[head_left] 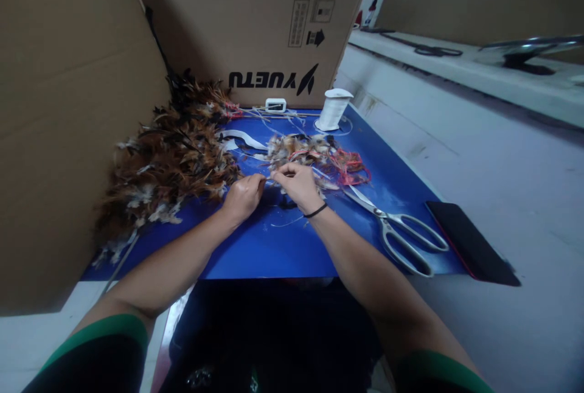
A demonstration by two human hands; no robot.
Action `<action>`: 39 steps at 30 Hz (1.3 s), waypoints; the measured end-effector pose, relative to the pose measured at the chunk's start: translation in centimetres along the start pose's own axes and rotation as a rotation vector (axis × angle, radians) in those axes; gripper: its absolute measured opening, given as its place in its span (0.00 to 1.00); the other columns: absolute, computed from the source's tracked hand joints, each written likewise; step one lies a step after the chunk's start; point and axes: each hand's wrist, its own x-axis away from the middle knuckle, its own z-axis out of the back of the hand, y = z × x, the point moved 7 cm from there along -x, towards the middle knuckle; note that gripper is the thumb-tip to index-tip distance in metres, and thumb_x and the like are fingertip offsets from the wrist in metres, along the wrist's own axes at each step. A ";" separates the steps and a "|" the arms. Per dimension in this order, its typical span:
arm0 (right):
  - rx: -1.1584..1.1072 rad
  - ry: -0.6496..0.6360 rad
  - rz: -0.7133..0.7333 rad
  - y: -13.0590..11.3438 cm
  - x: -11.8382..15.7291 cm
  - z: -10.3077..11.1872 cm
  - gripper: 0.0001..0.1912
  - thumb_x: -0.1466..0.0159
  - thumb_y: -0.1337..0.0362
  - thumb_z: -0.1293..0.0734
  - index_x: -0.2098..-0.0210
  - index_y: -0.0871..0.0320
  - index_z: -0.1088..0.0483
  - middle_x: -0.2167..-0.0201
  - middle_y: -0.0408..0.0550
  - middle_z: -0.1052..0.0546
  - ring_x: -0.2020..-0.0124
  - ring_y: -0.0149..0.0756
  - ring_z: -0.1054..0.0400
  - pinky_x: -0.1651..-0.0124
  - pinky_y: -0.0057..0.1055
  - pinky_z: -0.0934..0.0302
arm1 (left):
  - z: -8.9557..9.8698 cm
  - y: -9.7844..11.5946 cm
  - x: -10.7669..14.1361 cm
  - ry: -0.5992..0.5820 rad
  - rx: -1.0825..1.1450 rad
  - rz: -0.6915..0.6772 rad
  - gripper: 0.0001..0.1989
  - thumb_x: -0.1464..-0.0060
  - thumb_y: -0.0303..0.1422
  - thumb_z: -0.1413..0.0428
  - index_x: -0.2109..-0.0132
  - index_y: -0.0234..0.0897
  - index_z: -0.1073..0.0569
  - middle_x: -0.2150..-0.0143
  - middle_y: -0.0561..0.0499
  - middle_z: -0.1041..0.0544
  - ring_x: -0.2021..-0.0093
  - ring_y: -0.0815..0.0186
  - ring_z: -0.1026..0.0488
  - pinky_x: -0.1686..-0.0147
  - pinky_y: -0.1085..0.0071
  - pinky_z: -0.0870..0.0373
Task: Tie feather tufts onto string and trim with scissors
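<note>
My left hand point(245, 197) is closed in a pinch over the blue tabletop point(255, 247). Close beside it, my right hand point(298, 185) pinches too, a dark band around the wrist. Something thin and pale spans the small gap between my fingertips; whether it is a thread or a feather quill I cannot tell. Just behind my right hand lies a loose pile of brown and white feathers point(292, 146), with a tangle of red string point(351, 165) at its right. Left of my left hand spreads a big heap of brown feathers point(182, 149).
Silver scissors point(387, 222) lie right of my right forearm, with a dark phone point(469, 241) at the table's right edge. A white spool point(334, 110) and a small white device point(275, 105) stand at the back. Cardboard boxes point(205, 10) wall the back and left.
</note>
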 end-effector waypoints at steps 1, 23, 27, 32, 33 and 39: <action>0.006 -0.002 0.006 0.1 0.0 -0.1 0.08 0.51 0.60 0.31 0.79 0.58 0.29 0.77 0.43 0.25 0.74 0.32 0.33 0.69 0.28 0.40 | 0.0 0.0 0.0 -0.001 0.003 -0.003 0.09 0.39 0.30 0.52 0.60 0.35 0.27 0.70 0.47 0.22 0.70 0.66 0.25 0.68 0.73 0.32; -0.103 -0.054 -0.031 -0.7 -0.5 0.8 0.10 0.48 0.59 0.31 0.75 0.60 0.27 0.77 0.43 0.25 0.74 0.29 0.34 0.66 0.29 0.39 | -0.2 -2.0 -0.2 -0.025 0.446 0.325 0.05 0.44 0.31 0.47 0.65 0.36 0.26 0.74 0.51 0.23 0.73 0.67 0.25 0.68 0.72 0.31; 0.063 -0.124 0.080 -1.2 -1.6 2.4 0.06 0.47 0.63 0.32 0.75 0.61 0.26 0.77 0.44 0.25 0.74 0.30 0.34 0.67 0.29 0.40 | -1.8 -4.0 0.3 0.002 0.966 0.700 0.07 0.48 0.34 0.43 0.68 0.34 0.29 0.75 0.51 0.23 0.78 0.67 0.26 0.74 0.72 0.28; 0.400 -0.402 0.206 -1.0 -1.2 1.8 0.08 0.48 0.74 0.34 0.73 0.59 0.24 0.74 0.46 0.22 0.72 0.32 0.31 0.65 0.29 0.40 | -2.2 -4.1 0.4 0.055 1.272 0.870 0.15 0.56 0.37 0.36 0.67 0.32 0.31 0.74 0.50 0.23 0.77 0.69 0.25 0.75 0.72 0.27; 0.465 -0.455 0.223 -0.9 -0.9 1.5 0.11 0.47 0.76 0.36 0.72 0.59 0.23 0.73 0.46 0.22 0.71 0.33 0.30 0.64 0.29 0.40 | -2.1 -4.0 0.4 0.055 1.296 0.884 0.16 0.57 0.37 0.35 0.67 0.32 0.31 0.74 0.50 0.23 0.77 0.70 0.26 0.75 0.73 0.27; 0.796 -0.593 0.421 -1.3 0.5 -0.3 0.21 0.48 0.81 0.38 0.63 0.57 0.23 0.65 0.50 0.23 0.60 0.38 0.32 0.57 0.32 0.42 | -2.2 -3.7 0.6 0.036 1.351 0.924 0.15 0.57 0.36 0.34 0.69 0.31 0.30 0.74 0.50 0.23 0.78 0.72 0.27 0.76 0.75 0.27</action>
